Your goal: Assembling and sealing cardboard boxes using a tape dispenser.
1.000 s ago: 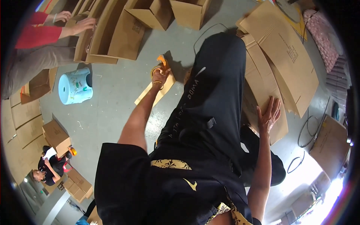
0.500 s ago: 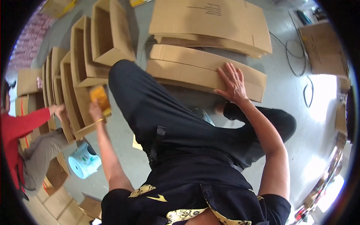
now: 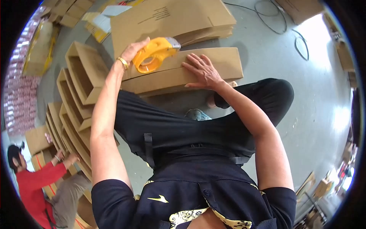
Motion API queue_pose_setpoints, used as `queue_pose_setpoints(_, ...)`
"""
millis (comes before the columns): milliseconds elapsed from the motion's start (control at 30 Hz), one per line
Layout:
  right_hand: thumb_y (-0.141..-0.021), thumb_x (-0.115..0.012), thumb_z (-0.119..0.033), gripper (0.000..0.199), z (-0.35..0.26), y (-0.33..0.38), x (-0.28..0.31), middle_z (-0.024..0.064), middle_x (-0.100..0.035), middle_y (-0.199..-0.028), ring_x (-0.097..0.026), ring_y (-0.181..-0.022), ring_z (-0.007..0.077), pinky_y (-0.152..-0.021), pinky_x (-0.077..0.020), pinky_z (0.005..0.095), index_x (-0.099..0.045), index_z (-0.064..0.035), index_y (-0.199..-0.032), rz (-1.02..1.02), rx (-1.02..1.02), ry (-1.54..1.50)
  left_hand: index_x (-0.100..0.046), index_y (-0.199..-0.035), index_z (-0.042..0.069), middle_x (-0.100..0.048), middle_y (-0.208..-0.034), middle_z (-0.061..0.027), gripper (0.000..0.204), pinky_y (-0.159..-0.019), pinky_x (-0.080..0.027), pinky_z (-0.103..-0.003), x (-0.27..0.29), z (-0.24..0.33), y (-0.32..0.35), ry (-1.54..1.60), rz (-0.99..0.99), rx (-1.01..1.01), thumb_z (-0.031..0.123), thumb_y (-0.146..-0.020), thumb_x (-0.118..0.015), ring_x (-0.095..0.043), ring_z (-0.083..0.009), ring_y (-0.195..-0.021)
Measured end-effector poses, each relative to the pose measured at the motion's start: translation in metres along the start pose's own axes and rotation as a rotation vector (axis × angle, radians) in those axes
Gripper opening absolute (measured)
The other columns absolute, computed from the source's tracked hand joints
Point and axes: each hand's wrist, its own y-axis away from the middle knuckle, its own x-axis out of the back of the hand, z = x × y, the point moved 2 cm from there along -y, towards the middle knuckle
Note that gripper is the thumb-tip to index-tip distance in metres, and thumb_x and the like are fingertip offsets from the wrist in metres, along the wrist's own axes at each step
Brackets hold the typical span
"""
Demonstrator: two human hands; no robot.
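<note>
A long cardboard box [image 3: 164,82] lies in front of me, a lengthwise seam running between its flaps. My left hand [image 3: 134,50] grips a yellow tape dispenser [image 3: 154,57] above the left part of that seam. Whether the dispenser touches the cardboard I cannot tell. My right hand [image 3: 204,72] lies flat with spread fingers on the box, right of its middle. It holds nothing. Just behind the box, a stack of flattened cardboard cartons [image 3: 171,19] lies on the floor.
To the left stand several open cardboard boxes [image 3: 87,68] in a row. Beyond them a co-worker in a red top [image 3: 38,181] reaches toward the boxes. A black cable [image 3: 263,17] loops over the floor [image 3: 267,57] at the far right. Another carton [image 3: 301,11] stands past it.
My left hand has brought the tape dispenser from the open boxes at left over to the long box. My right hand stays flat on that box. The view has shifted.
</note>
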Motion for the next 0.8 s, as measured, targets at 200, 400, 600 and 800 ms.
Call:
queue_pose_setpoints(200,-0.084,-0.053,-0.040,0.054,0.026,0.007,-0.002,0.0134,-0.043,-0.128,-0.035,-0.126,0.0245,-0.106,-0.0230,0.0415,-0.046,-0.0048,-0.124,0.112,-0.178,-0.060,-0.064,-0.095,0.000,-0.065,-0.086,-0.0033,0.041,-0.067,-0.048,-0.022,-0.029,-0.025,-0.030,-0.102,-0.065,0.025,0.039,-0.081,-0.066,-0.060,-0.0089,-0.074)
queue_pose_setpoints(400,-0.090,-0.051,-0.026,0.037,0.023,0.000,-0.007,0.0132,-0.057,-0.113,-0.058,-0.100,0.0255,-0.085,-0.0470,0.0367,-0.052,-0.0046,-0.120,0.316,-0.678,-0.633,-0.064,-0.089,0.002,-0.062,-0.080,0.0015,0.026,-0.063,-0.046,-0.019,-0.017,-0.050,-0.014,0.104,-0.067,-0.139,0.028,-0.085,-0.064,-0.057,-0.0047,-0.069)
queue_pose_setpoints(600,-0.093,-0.048,-0.032,0.038,0.012,-0.035,-0.025,0.0061,-0.060,-0.109,-0.059,-0.098,0.0178,-0.088,-0.0474,0.0309,-0.052,-0.0029,-0.117,0.017,-1.057,-2.039,-0.062,-0.083,0.004,-0.059,-0.076,0.0042,0.021,-0.060,-0.044,-0.018,-0.010,-0.053,-0.016,0.109,-0.181,-0.190,0.024,-0.086,-0.063,-0.053,-0.0032,-0.066)
queue_pose_setpoints(800,-0.092,-0.052,-0.026,0.028,0.006,-0.033,-0.035,0.0043,-0.063,-0.099,-0.061,-0.089,0.0131,-0.078,-0.0512,0.0267,-0.057,-0.0059,-0.111,0.002,-1.022,-1.999,-0.061,-0.080,0.005,-0.053,-0.072,0.0076,0.018,-0.058,-0.040,-0.017,-0.014,-0.051,-0.013,0.008,-0.195,-0.186,0.022,-0.086,-0.063,-0.048,-0.0014,-0.065)
